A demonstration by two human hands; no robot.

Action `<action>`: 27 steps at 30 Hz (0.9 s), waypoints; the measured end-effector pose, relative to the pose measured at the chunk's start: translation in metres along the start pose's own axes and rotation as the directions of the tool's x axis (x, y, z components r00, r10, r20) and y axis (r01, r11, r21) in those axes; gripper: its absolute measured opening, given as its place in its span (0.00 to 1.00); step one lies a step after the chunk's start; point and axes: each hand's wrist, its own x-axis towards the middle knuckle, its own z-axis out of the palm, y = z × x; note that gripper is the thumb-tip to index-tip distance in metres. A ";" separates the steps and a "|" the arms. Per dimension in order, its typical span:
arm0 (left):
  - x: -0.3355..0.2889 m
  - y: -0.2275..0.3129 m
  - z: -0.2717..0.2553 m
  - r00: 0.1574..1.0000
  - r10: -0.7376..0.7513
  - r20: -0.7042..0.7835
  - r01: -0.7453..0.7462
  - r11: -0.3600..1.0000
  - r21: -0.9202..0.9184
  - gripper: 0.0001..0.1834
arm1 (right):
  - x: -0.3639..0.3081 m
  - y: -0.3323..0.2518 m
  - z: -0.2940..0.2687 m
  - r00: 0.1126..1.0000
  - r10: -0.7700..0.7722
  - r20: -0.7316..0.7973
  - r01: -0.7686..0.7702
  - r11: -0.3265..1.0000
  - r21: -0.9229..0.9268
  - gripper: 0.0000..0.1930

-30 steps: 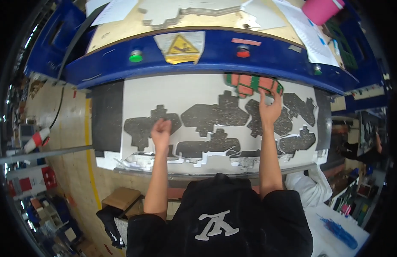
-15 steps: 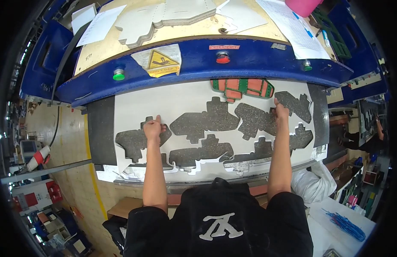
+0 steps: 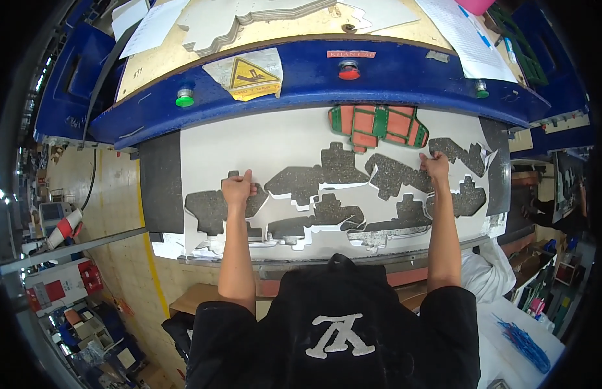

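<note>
A large pale sheet with several shaped cut-outs spreads over a dark board. My left hand is closed on the sheet at the rim of a cut-out on the left side. On the right, my right hand pinches the sheet between two cut-outs. Dark board surface shows through the openings, and some cut rims stand a little off it. Beyond my right hand, an orange and green cutting die lies on the sheet's far part, close to the blue beam.
A blue machine beam with green and red buttons and a yellow warning sign crosses the far side. On its wooden top lie stacked pale cut pieces and papers. White plastic and blue cords are at the lower right.
Both hands keep their hold, and the sheet has shifted slightly toward me, its cut rims lifting more. More of the die shows below the beam. The whole view has also shifted.
</note>
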 end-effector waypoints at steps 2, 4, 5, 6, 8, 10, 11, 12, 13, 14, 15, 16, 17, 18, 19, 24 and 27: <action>-0.012 -0.011 -0.008 1.000 -0.005 -0.015 0.006 0.999 0.039 0.21 | -0.024 0.004 -0.010 0.998 -0.065 -0.001 0.064 0.991 -0.121 0.24; -0.026 -0.023 -0.015 1.000 -0.029 -0.007 0.029 0.999 0.032 0.21 | -0.045 0.007 -0.018 0.999 -0.054 -0.004 0.052 0.976 -0.213 0.24; -0.032 -0.029 -0.018 1.000 -0.027 0.007 0.026 0.999 0.035 0.22 | -0.054 0.008 -0.022 0.998 -0.049 -0.028 0.041 0.975 -0.216 0.24; -0.037 -0.034 -0.020 1.000 -0.007 0.013 0.006 0.999 0.047 0.22 | -0.061 0.010 -0.023 0.999 -0.017 -0.045 0.008 0.982 -0.189 0.24; -0.047 -0.042 -0.024 1.000 -0.027 -0.004 0.027 0.999 0.041 0.23 | -0.072 0.015 -0.026 0.997 -0.066 -0.035 0.056 0.970 -0.238 0.24; -0.053 -0.050 -0.028 1.000 0.023 -0.009 -0.022 0.997 0.080 0.23 | -0.080 0.022 -0.031 0.997 0.079 -0.019 -0.080 0.992 -0.100 0.24; -0.056 -0.054 -0.030 1.000 0.017 0.001 -0.017 0.998 0.068 0.23 | -0.084 0.026 -0.032 0.996 0.079 -0.040 -0.085 0.983 -0.164 0.24; -0.060 -0.058 -0.032 1.000 -0.018 -0.001 0.018 0.998 0.052 0.24 | -0.089 0.030 -0.035 0.999 0.024 -0.022 -0.027 0.984 -0.176 0.24; -0.062 -0.062 -0.034 1.000 -0.020 0.003 0.020 0.997 0.070 0.25 | -0.093 0.033 -0.037 1.000 0.021 -0.016 -0.024 0.987 -0.157 0.24; -0.064 -0.067 -0.036 1.000 0.013 0.026 -0.015 0.998 0.066 0.25 | -0.096 0.036 -0.040 0.996 0.083 -0.013 -0.084 0.990 -0.110 0.23; -0.066 -0.071 -0.038 0.999 0.022 0.023 -0.024 0.998 0.065 0.25 | -0.100 0.038 -0.041 0.995 0.096 -0.015 -0.097 0.988 -0.117 0.23; -0.068 -0.074 -0.039 1.000 0.005 0.027 -0.006 0.999 0.046 0.25 | -0.103 0.039 -0.042 0.998 0.056 -0.031 -0.060 0.986 -0.154 0.23; -0.069 -0.077 -0.040 0.999 0.009 0.041 -0.010 1.000 0.030 0.25 | -0.106 0.039 -0.041 0.999 0.032 -0.044 -0.038 0.989 -0.146 0.23; -0.069 -0.079 -0.040 0.999 0.019 0.038 -0.021 0.998 0.058 0.25 | -0.108 0.038 -0.040 0.995 0.085 -0.060 -0.092 0.988 -0.121 0.23; -0.070 -0.079 -0.041 0.999 0.009 0.036 -0.011 0.999 0.051 0.24 | -0.109 0.038 -0.038 0.994 0.071 -0.088 -0.082 0.989 -0.126 0.22; -0.079 -0.071 -0.040 1.000 0.003 0.016 -0.004 0.996 0.094 0.26 | -0.105 0.047 -0.059 0.998 0.013 -0.067 -0.026 0.981 -0.195 0.18; -0.090 -0.074 -0.065 0.962 0.242 -0.131 -0.178 0.911 0.371 0.25 | -0.104 0.069 -0.127 0.998 -0.064 0.023 0.061 0.992 0.111 0.15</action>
